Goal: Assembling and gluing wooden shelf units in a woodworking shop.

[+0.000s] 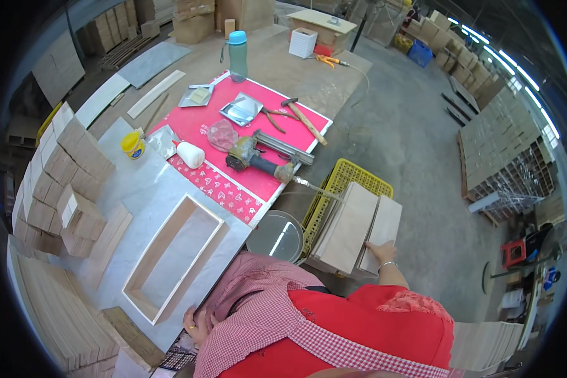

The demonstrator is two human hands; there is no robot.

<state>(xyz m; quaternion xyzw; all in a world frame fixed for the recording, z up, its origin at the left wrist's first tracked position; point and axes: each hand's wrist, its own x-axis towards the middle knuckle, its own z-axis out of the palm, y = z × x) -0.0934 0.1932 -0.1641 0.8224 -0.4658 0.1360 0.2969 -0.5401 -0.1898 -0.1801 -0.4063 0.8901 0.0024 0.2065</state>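
- Right hand (pixel 379 252) is reaching right, fingers closing on the top wooden panel (pixel 382 228) of the stack; better lifting one panel only.
- Left hand (pixel 194 324) is resting released near the wooden frame (pixel 177 255) on the desk (pixel 142 189).

A woodworking workshop or small factory is shown. A bare concrete floor (pixel 409 145) is seen, lit by long ceiling strip lights (pixel 516 69). Cut pale wooden boards are stacked in tall piles (pixel 57 170) at the left and in wide rows (pixel 498 145) at the right. On a workbench covered with a pink patterned cloth (pixel 233 183), a pneumatic nail gun (pixel 261 160), a wooden-handled hammer (pixel 305 120), a white glue bottle (pixel 189 153) and an open rectangular frame of pale wood (pixel 176 255) are laid out.
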